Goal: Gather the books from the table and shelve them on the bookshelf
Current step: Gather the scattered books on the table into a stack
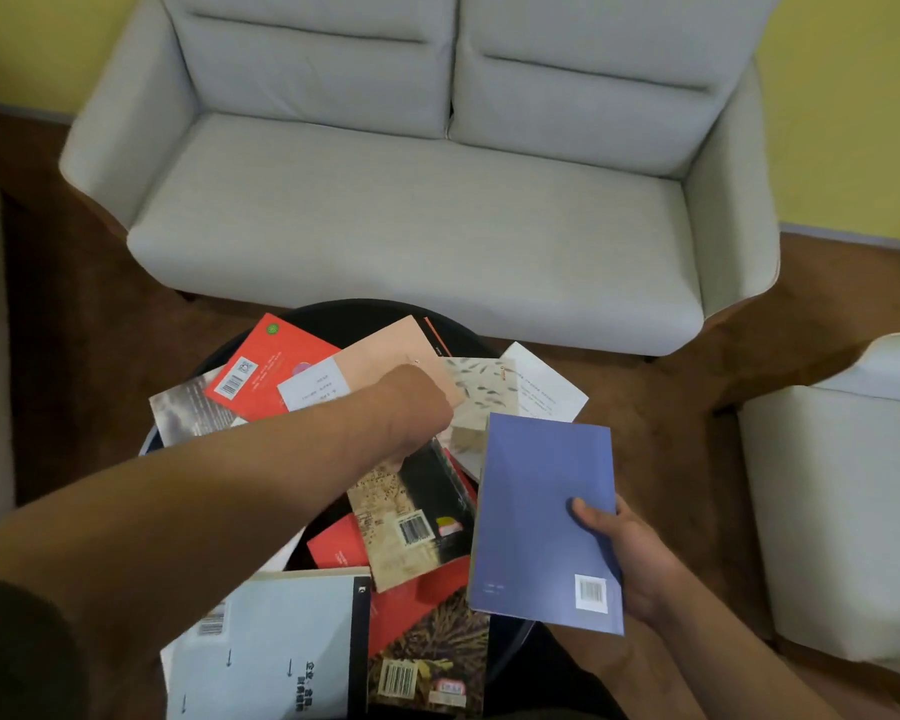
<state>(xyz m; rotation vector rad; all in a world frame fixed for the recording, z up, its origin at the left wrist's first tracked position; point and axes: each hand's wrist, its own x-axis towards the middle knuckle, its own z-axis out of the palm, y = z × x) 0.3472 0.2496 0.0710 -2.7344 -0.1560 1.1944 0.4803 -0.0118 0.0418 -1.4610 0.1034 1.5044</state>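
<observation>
Barely begun: right hand (630,558) grips one blue book (546,517); left hand (417,407) (grip hidden, cannot tell) reaches over the book-strewn surface (344,317).

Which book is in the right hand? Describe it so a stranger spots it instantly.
Start at the round black table in front of the grey sofa. At its right edge, the right hand holds the blue-purple book above the pile. It is the only plain-covered one, with a white barcode label in a corner.
</observation>
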